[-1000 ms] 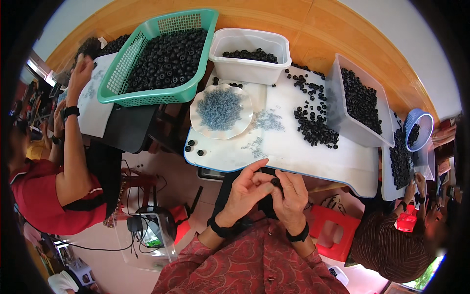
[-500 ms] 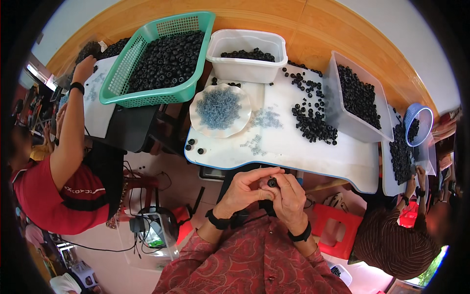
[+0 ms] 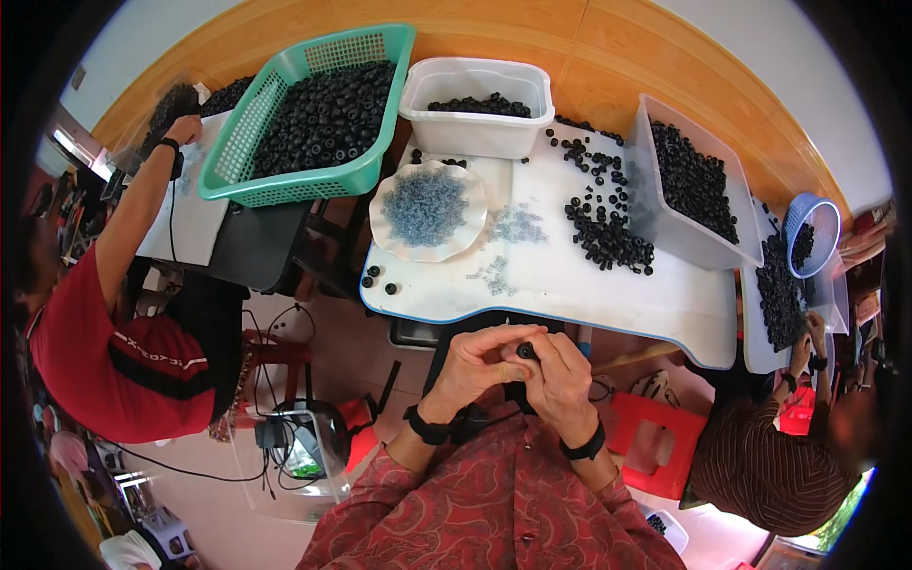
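Note:
Just in front of the table edge, my two hands meet around a small black round part (image 3: 525, 351) with a hole in its end. My right hand (image 3: 564, 388) is closed on it, the fingers bent around its side. My left hand (image 3: 465, 370) touches it from the other side with fingertips and thumb, also closed. The fingers hide most of the part. On the white table (image 3: 427, 285) beyond are a scalloped plate (image 3: 382, 220) of small clear bluish pieces (image 3: 425, 204), loose clear pieces, and a scatter of similar black parts (image 3: 608, 237).
Behind the plate are a green basket (image 3: 223, 152) and a white tub (image 3: 475, 138), both holding black parts. A translucent bin (image 3: 684, 237) of black parts stands on the right. Co-workers sit on both sides, one in a red shirt (image 3: 123, 361). A red stool (image 3: 655, 427) is at lower right.
My hands stay together around the black part, with only a slight shift. The co-worker on the left has moved an arm, the hand now over the dark pile at the back.

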`<state>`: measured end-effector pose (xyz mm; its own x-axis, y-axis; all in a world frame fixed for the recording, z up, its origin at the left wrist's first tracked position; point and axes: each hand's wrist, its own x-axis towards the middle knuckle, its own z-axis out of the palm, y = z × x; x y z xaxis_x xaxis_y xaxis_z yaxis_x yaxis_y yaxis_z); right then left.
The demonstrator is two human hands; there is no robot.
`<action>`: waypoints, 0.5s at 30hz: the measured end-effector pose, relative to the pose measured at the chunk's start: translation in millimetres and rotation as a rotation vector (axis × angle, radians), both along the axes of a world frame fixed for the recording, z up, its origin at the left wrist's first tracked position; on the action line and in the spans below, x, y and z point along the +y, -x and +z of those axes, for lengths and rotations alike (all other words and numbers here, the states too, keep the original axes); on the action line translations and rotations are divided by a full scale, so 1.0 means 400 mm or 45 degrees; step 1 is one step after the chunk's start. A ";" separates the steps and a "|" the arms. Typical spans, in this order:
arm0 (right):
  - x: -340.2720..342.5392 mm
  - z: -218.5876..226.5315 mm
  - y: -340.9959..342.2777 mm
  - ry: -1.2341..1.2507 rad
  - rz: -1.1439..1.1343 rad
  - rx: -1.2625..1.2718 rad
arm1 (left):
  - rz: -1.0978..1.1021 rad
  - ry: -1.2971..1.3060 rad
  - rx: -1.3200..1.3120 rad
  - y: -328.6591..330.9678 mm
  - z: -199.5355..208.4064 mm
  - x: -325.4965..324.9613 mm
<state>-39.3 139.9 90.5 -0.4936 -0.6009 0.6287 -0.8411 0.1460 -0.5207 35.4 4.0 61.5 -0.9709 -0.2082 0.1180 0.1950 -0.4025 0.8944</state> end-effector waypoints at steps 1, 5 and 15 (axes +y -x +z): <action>-0.001 -0.004 0.000 0.020 -0.006 0.008 | -0.017 -0.026 -0.003 0.000 0.004 0.000; -0.003 0.001 0.000 0.076 -0.090 0.066 | -0.009 -0.178 0.051 -0.005 -0.002 0.014; 0.009 -0.003 -0.017 0.009 -0.176 0.062 | 0.216 -0.033 -0.044 -0.009 -0.006 0.041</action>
<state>-32.4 143.5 89.3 -0.5402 -0.5246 0.6580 -0.8375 0.2584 -0.4815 39.0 20.3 59.2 -0.9250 -0.3718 0.0778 0.2317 -0.3897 0.8913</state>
